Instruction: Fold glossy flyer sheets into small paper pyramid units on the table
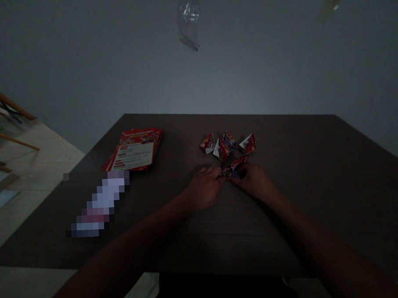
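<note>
Dim light. We count four folded pieces standing on the table, just beyond our hands; three sit close together, the fourth slightly apart to the right. By their shape we judge these four done. A fifth, the piece in hand, lies between our two hands near the middle of the table, and we take it to be partly worked, its form not yet matching the others. Far left, a stack of flat sheets rests slightly fanned; whether any of it is due for folding, we cannot tell.

Grip: our right hand has thumb and fingers together, clamped on the right part of the piece. Our left hand is at its left end; fingertips hidden, so we cannot tell if they pinch or only press.

Look of the piece: glossy, red and dark blue print, narrow, its far right end pointing up and away. The finished ones show peaked, angular sides in red and white, one bluer.
</note>
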A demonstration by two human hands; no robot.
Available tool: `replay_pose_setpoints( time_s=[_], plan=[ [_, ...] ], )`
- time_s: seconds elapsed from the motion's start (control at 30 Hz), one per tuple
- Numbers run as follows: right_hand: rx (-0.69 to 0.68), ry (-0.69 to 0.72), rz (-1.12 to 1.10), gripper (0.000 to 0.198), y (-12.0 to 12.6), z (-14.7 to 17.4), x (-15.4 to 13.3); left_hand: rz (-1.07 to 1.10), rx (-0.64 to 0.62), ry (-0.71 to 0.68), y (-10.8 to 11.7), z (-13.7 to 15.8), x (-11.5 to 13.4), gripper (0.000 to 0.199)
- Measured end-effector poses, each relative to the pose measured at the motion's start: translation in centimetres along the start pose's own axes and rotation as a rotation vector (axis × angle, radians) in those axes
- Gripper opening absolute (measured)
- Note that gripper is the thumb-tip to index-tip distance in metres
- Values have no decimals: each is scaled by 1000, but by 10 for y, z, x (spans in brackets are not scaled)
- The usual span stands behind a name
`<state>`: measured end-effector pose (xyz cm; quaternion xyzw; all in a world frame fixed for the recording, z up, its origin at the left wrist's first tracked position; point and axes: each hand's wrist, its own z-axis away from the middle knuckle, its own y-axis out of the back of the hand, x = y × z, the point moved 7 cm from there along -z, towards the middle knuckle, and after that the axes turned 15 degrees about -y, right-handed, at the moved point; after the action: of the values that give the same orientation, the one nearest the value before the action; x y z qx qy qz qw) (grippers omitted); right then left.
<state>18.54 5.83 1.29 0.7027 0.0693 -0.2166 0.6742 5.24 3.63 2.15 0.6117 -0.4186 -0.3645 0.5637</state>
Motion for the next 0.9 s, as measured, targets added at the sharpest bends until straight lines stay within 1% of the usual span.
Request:
replay_pose_setpoints(
  time_s=[0.13, 0.27, 0.67, 0.9],
  plan=[
    [-7, 9, -3, 35, -2, 0, 2, 9, -3, 6, -1, -1, 0, 37],
    [-51, 1, -16, 32, -1, -1, 3, 10, -2, 9, -1, -1, 0, 36],
    [-290, -75, -46, 26, 0, 1, 20, 7, 20, -12, -3, 0, -2, 39],
    [-384, -57, -14, 19, 1, 3, 29, 0, 22, -28, 0, 2, -1, 39]
  ],
)
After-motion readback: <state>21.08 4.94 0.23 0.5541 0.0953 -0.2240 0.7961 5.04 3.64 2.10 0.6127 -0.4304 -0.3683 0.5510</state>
